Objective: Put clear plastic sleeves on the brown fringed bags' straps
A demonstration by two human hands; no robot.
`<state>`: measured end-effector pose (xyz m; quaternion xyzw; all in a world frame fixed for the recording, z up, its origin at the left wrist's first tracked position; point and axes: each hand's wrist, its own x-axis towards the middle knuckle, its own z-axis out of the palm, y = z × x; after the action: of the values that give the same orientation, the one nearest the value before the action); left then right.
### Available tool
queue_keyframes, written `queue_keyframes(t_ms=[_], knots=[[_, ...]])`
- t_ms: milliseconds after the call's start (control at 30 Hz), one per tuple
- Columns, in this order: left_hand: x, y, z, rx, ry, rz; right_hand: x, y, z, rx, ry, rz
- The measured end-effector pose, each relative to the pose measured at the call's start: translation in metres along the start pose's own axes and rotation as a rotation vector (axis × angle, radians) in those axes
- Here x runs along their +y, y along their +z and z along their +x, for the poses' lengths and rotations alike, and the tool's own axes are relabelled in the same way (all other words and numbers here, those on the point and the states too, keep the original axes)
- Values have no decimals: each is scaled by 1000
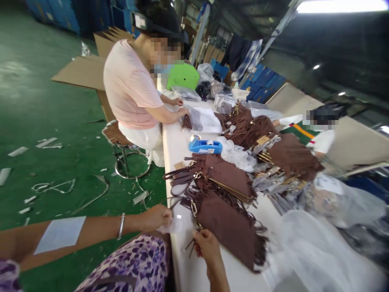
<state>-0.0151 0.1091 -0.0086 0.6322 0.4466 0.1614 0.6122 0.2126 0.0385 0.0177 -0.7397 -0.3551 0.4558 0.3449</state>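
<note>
My left hand [156,218] is closed in a pinch at the table's near edge, on what looks like a small clear plastic piece [179,223]. My right hand [208,245] pinches thin brown strips [191,246] at the near corner of a brown fringed bag [226,227]. That bag lies flat on the white table, with a gold-coloured chain link [193,208] at its left end. Just beyond it is a second brown fringed bag [229,174] with a gold zip. Between my hands, the strip ends stick out below my right fingertips.
A blue tape dispenser [205,146] stands farther along the table [179,142]. Brown fringed bags [252,129] and clear plastic bags [328,251] are piled to the right. One co-worker [133,85] sits at the left side, another [322,134] across. Scraps litter the green floor.
</note>
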Motion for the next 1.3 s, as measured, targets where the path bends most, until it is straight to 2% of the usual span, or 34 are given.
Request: queue_keyframes(t_ms=[133, 267, 400, 533, 700, 900, 1300], knots=[[-4, -6, -14, -44, -44, -64, 10, 10, -22, -189, 60, 283], [-10, -1, -26, -109, -49, -129, 12, 17, -38, -272, 69, 484], [-10, 2, -32, -124, -44, -162, 14, 25, -43, -223, 98, 722], [-7, 2, -36, -120, -22, -164, 16, 38, -44, -125, 96, 839], [-12, 5, -41, -101, -5, -153, 16, 47, -47, -24, 115, 858], [-23, 12, -45, -84, -13, -186, 19, 46, -49, -79, 91, 781], [-27, 9, -50, -83, -54, -191, 25, 47, -49, -38, 98, 682]])
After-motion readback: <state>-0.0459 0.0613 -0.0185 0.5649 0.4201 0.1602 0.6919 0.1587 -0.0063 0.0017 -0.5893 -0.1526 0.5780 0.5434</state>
